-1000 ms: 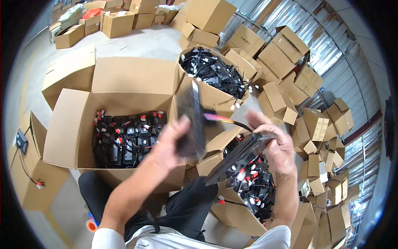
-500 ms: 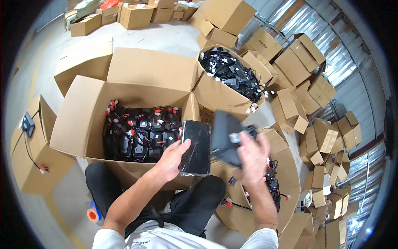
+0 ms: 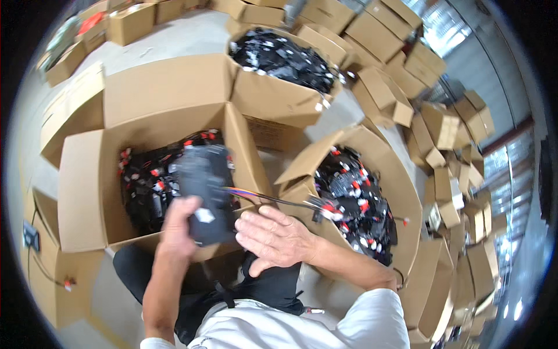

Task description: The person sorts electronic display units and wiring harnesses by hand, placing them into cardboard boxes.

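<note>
My left hand [image 3: 180, 227] grips a flat black electronic unit [image 3: 210, 203] with a white label, held over the open carton [image 3: 113, 200] in front of me. The unit is blurred by motion, so I cannot tell whether one piece or two are stacked there. A bundle of coloured and black wires [image 3: 264, 198] runs from it to the right and ends in red-and-white plugs [image 3: 330, 212]. Just below the wires, my right hand [image 3: 278, 235] is open, its fingers stretched out beside the unit's edge. Several similar black units [image 3: 157, 198] with red and white plugs fill the carton beneath.
At my right, an open carton [image 3: 401, 192] holds black units with red plugs. Behind it, another carton [image 3: 279, 96] is heaped with black cabled parts. A small device [image 3: 30, 235] hangs on the box at far left. Empty cartons [image 3: 439, 125] pile along the right wall.
The view has swung to the right. My right hand has let go of the black unit it held and opened. My left hand has moved left over the front carton, still gripping a unit.
</note>
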